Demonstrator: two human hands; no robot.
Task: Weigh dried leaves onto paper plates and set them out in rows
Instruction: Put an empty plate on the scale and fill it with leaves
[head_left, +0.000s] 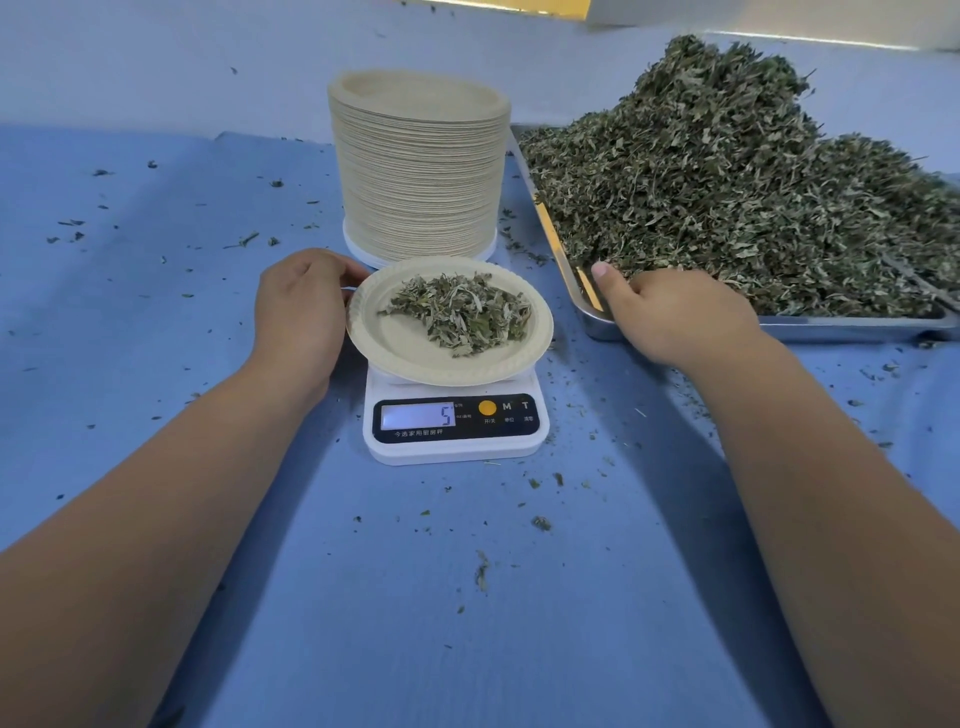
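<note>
On the scale (452, 449), at the middle of the blue cloth (415, 597), sits one plate (405, 348) with a small mound of leaves (462, 312) lying toward its right half. The display (418, 415) reads 5.

My left hand (298, 312) is at the plate's left rim. The thumb bends onto the edge and the other fingers curl down beside it, so I hold the plate there, though the fingertips are hidden.

My right hand (675, 317) lies over the near left corner of the tray (857, 328), thumb sticking up by the rim and fingers reaching into the heap (727, 182). The back of the hand covers them, and I cannot tell whether they are closed on leaves or loose.

The heap fills the tray and rises highest at the back. Behind the scale, just beyond the plate, a tall stack (418, 166) of plates stands on a white round base (358, 250). The tray lies just right of the stack. Crumbs (541, 523) of leaf are scattered over the cloth on both sides.
</note>
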